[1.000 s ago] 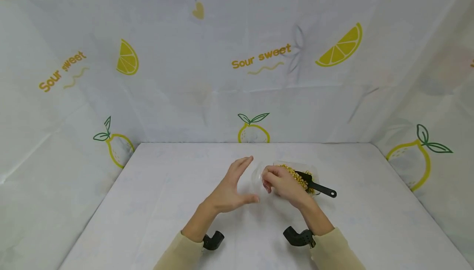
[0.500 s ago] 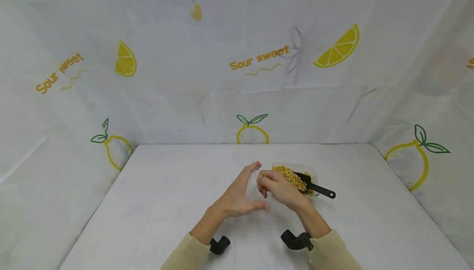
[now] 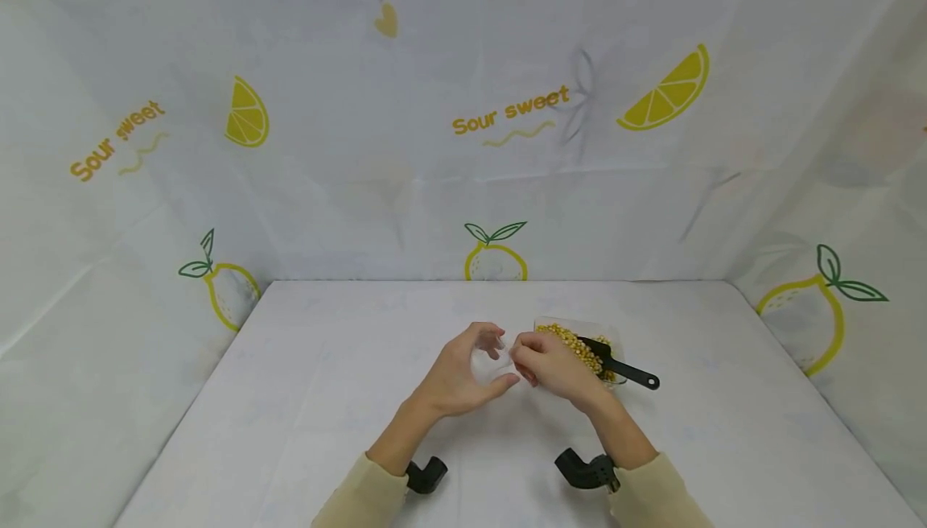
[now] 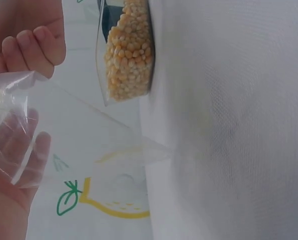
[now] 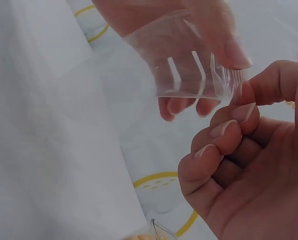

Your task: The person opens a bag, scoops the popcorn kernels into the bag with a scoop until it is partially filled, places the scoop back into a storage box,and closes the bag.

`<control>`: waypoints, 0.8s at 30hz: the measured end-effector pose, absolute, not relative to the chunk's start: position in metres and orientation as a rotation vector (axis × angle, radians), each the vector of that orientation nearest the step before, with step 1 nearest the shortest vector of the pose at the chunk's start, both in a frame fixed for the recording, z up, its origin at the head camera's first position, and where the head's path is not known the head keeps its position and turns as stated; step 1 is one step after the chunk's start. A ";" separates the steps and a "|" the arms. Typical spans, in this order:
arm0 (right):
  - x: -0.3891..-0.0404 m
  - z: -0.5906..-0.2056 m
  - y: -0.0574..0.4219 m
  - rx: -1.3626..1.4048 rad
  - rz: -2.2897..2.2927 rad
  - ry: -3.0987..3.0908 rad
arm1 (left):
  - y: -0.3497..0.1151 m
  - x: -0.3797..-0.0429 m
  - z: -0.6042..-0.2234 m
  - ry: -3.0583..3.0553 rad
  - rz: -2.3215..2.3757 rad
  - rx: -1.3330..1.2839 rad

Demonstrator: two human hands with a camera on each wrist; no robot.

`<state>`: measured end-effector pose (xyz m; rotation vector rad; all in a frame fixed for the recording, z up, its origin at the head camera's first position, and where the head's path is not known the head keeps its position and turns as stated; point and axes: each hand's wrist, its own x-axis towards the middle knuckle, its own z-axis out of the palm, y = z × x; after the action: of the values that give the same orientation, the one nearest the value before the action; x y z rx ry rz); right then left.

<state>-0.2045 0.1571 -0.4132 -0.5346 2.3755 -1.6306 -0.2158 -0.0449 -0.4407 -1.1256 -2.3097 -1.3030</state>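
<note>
A clear plastic bag [image 3: 487, 367] hangs between my two hands above the table. My left hand [image 3: 452, 379] curves round the bag, thumb on the near side and fingers behind it, as the right wrist view shows. With thumb and forefinger my right hand [image 3: 558, 367] pinches the edge of the bag [image 5: 181, 75], its other fingers curled in. Just behind the right hand stands a clear box [image 3: 579, 323] of yellow corn kernels [image 4: 128, 65]. A black scoop [image 3: 630, 369] lies in the kernels, handle pointing out to the right.
The white table [image 3: 326, 351] meets a lemon-printed cloth backdrop [image 3: 405, 222] at its back and sides. Black camera mounts [image 3: 427, 476] sit under both wrists, low over the table.
My left hand has moved right, to the bag, and its fingers have curled in round it. The right hand stays in about the same place, still pinching the bag.
</note>
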 end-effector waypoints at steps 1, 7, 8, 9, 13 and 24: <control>-0.204 -0.413 0.158 -0.538 -1.623 2.387 | -0.045 -0.216 -0.441 -2.305 -1.295 -1.127; -0.202 -0.407 0.160 -0.522 -1.579 2.446 | -0.049 -0.216 -0.442 -2.345 -1.135 -1.104; -0.202 -0.406 0.161 -0.514 -1.575 2.458 | -0.049 -0.216 -0.441 -2.354 -1.092 -1.102; -0.201 -0.405 0.161 -0.507 -1.572 2.470 | -0.050 -0.216 -0.441 -2.362 -1.052 -1.098; -0.201 -0.403 0.162 -0.488 -1.566 2.486 | -0.051 -0.216 -0.438 -2.373 -0.951 -1.104; -0.201 -0.402 0.164 -0.497 -1.552 2.496 | -0.051 -0.215 -0.433 -2.432 -1.391 -1.139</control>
<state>-0.2008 0.1639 -0.4022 -0.4973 2.4958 -1.5516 -0.2147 -0.0507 -0.4330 -1.1386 -2.4322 -1.3907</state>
